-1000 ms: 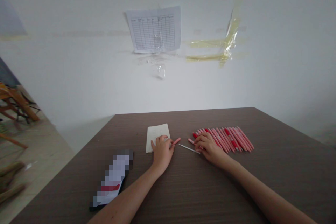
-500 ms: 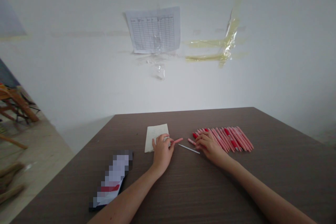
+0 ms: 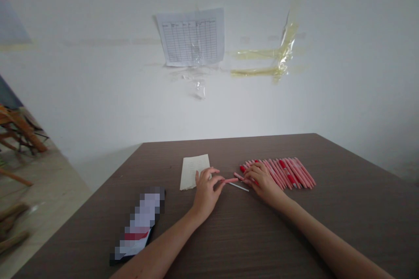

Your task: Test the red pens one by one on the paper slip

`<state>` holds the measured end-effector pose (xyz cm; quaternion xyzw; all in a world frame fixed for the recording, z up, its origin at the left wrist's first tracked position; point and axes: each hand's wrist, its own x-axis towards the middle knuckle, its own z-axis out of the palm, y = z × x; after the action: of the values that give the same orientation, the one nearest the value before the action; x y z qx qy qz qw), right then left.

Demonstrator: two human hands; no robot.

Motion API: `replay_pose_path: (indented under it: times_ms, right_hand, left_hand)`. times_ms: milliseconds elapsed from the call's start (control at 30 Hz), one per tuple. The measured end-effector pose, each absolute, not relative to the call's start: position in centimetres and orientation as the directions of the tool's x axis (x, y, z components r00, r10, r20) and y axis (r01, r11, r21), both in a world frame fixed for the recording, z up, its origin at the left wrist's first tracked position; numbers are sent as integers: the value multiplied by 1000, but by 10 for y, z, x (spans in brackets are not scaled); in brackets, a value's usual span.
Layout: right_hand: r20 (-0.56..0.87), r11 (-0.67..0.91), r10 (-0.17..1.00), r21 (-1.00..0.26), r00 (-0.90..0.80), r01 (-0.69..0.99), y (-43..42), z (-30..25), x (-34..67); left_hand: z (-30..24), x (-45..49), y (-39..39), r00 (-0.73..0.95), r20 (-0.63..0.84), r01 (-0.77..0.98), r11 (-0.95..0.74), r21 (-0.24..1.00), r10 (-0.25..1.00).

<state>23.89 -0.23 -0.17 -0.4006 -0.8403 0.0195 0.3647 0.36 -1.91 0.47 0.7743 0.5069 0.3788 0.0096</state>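
My left hand (image 3: 205,189) rests on the brown table (image 3: 229,235), its fingers pinched on the end of a pink pen barrel (image 3: 231,180) that lies between my hands. A thin white refill (image 3: 238,186) lies on the table just under that barrel. My right hand (image 3: 261,181) sits at the left end of a row of several pink and red pens (image 3: 281,173), fingers curled on one of the pens there. A small white paper slip (image 3: 194,170) lies beside my left hand.
A dark flat packet (image 3: 137,226), partly blurred out, lies at the table's left front. A printed sheet (image 3: 191,37) and strips of yellowed tape (image 3: 278,54) hang on the white wall behind. Wooden furniture (image 3: 16,133) stands on the floor at far left.
My left hand has shifted right off the paper slip, carrying the pink barrel toward my right hand. The right hand has barely moved.
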Motion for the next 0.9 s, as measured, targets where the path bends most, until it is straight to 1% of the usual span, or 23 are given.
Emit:
replay_pose_path:
  times_ms: [200, 367, 667, 900]
  right_hand:
    - [630, 704, 655, -310, -416, 638, -3, -2, 238]
    - [640, 719, 639, -301, -427, 626, -2, -2, 239]
    - [622, 726, 647, -327, -440, 606, -6, 1, 236]
    - [641, 731, 635, -317, -432, 604, -10, 6, 232]
  left_hand:
    - [2, 1, -16, 256, 610, 732, -562, 384, 750]
    - [3, 1, -17, 272, 619, 725, -580, 371, 737]
    - [3, 2, -16, 296, 610, 722, -591, 361, 735]
    - [0, 2, -15, 323, 598, 717, -602, 351, 733]
